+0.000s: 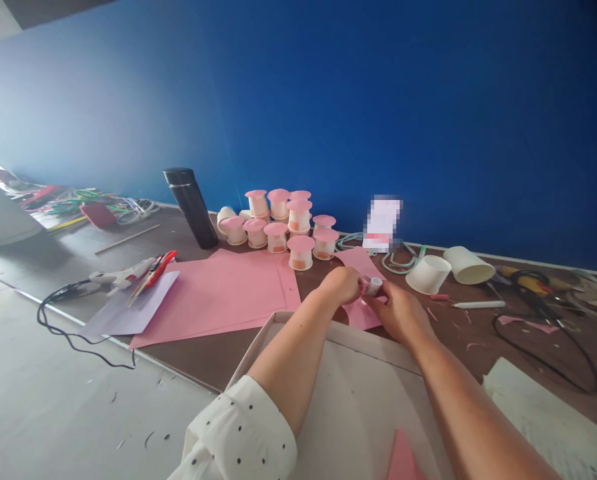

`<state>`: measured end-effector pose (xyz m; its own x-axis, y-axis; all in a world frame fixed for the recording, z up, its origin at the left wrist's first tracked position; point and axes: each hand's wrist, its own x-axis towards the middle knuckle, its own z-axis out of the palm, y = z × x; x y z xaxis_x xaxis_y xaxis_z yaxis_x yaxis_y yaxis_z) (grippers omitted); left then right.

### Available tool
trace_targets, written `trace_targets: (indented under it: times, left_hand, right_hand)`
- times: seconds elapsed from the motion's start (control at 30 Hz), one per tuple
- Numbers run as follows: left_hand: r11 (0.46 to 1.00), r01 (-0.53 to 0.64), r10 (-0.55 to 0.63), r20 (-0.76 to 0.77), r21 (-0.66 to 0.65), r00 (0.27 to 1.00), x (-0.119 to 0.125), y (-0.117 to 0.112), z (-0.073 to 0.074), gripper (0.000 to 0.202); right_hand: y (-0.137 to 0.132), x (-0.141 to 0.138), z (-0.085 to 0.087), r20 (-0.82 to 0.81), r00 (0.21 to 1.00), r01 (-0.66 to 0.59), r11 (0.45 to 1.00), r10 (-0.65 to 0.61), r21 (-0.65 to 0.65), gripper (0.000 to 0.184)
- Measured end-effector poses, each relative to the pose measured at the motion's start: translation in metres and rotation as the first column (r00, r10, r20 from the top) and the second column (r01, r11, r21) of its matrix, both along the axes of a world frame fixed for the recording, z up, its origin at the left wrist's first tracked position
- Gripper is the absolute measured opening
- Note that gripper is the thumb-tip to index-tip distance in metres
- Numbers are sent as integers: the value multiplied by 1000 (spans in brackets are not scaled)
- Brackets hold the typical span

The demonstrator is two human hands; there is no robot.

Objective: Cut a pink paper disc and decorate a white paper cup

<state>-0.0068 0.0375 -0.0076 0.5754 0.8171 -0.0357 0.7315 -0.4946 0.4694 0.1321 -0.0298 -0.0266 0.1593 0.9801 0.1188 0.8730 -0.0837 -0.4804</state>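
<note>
The right hand (402,312) is pinching a small white cylinder (375,287) over pink paper (362,319); the left hand (344,285) is curling alongside, its finger grip unclear.

this looks like a craft workspace, with a glue gun (123,275), pink paper (223,287) and pink-topped cups (301,257) on a table (191,360).

Cylinder (375,286): small, white, held tilted over the paper (364,319). Paper: pink, left edge concave, lying on the desk (198,360).
</note>
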Motion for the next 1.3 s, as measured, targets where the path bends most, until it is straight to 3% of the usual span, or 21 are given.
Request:
trace_targets:
  times: [0.2,0.43,0.67,0.87,1.03,1.13,1.2,1.3]
  left_hand:
    - [1000,-11,10,-10,-18,1000,0,-2,1,23]
    - [999,-3,3,-5,35,1000,0,0,-2,23]
    - [999,-16,18,28,-52,999,0,-2,0,22]
    - [1000,-15,15,-1,-11,1000,0,-1,0,22]
    - [1000,-9,8,-28,-17,1000,0,-2,2,21]
    - [999,-53,52,-69,0,996,1,-3,3,24]
    - [998,-59,59,-76,8,995,2,-3,3,26]
    - [999,-36,37,-69,5,997,2,-2,2,28]
  right_hand:
    - [-4,2,3,20,999,-37,998,38,-55,23]
    - [2,-2,-3,54,998,-19,999,17,47,22]
    - [-3,1,4,38,998,-44,996,47,-75,24]
    - [-2,-1,2,77,997,-3,999,6,-34,23]
    - [-4,4,8,-59,997,-59,997,56,-51,27]
    - [-5,17,15,-131,989,76,996,-69,53,35]
    - [-2,29,17,-108,972,218,973,-209,73,40]
    - [4,50,10,-48,956,290,955,-288,65,41]
